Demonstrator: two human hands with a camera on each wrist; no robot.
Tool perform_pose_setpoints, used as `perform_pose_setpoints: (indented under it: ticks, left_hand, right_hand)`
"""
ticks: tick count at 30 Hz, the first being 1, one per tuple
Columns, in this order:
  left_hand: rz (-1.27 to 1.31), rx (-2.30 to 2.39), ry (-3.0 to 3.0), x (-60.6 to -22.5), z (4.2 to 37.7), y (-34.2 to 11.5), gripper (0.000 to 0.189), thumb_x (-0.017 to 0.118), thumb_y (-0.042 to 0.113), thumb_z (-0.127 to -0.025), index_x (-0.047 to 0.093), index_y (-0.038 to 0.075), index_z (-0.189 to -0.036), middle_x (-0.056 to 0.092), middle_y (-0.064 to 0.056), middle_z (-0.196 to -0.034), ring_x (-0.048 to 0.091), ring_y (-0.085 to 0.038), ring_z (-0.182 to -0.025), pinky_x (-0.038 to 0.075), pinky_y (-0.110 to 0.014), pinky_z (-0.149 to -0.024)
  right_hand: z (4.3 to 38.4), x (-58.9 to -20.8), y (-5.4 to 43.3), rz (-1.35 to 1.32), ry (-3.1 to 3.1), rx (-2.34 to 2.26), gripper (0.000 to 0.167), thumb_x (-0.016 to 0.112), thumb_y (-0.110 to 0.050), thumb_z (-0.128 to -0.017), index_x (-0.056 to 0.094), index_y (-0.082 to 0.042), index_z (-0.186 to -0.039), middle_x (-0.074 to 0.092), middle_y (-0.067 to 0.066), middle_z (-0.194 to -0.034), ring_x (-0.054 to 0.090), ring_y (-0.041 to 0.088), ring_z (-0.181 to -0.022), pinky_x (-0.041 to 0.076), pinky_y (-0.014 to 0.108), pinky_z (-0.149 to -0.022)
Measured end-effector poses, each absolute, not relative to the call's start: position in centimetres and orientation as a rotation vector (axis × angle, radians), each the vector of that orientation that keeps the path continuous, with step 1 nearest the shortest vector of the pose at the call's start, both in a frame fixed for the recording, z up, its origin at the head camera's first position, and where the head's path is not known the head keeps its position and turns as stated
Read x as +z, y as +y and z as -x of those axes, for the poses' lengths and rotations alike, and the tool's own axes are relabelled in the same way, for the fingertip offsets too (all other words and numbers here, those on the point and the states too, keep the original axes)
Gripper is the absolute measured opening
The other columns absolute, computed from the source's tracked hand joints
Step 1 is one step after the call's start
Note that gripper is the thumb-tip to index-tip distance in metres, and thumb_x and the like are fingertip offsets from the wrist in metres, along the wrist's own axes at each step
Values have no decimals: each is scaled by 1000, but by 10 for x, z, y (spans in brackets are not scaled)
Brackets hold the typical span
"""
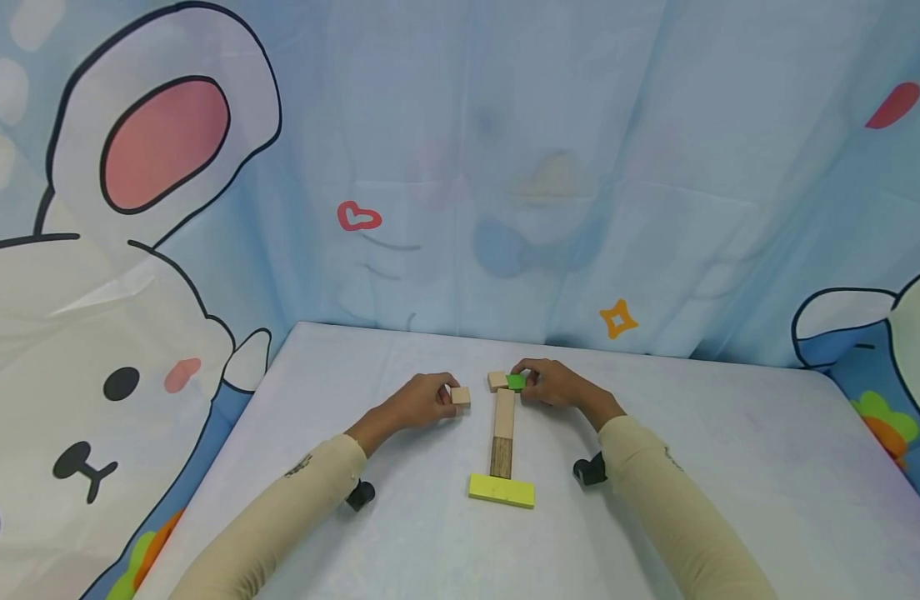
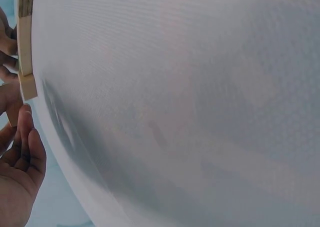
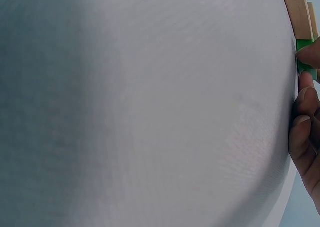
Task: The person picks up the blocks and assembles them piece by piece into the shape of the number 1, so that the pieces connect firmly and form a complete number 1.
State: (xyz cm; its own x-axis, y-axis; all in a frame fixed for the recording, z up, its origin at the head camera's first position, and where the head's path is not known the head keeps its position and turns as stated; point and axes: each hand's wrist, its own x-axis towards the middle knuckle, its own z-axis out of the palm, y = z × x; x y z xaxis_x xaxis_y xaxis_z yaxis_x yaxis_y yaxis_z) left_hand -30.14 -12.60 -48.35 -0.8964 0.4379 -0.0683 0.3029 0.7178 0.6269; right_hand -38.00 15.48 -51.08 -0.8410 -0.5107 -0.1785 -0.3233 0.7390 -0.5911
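My left hand pinches a small plain wooden block between thumb and fingers, left of a line of blocks. With my right hand I pinch a green block, which sits beside another plain wooden block at the line's far end. Nearer to me, a long pale block runs into a darker brown block, and a yellow block lies crosswise at the near end. In the right wrist view, the thumb and fingertips touch the green block.
A white-covered table carries the blocks. Behind it hangs a blue printed curtain with cartoon figures. Dark wrist cameras sit under both forearms, close to the tabletop.
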Motion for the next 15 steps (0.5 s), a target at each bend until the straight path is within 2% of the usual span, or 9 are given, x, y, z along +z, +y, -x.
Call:
perform_pose_setpoints:
  ticks: [15]
  left_hand:
    - [-602,937,2708,-484,305,-123,36,72,16,-93,62,0,-124,65,0,-85,55,-7,-71,46,-21,-64]
  right_hand:
    - [378,-510,155,671,2602,-816,37,66,-10,-91,61,-9,-127,61,6,-93,54,16,-76,45,30,-66]
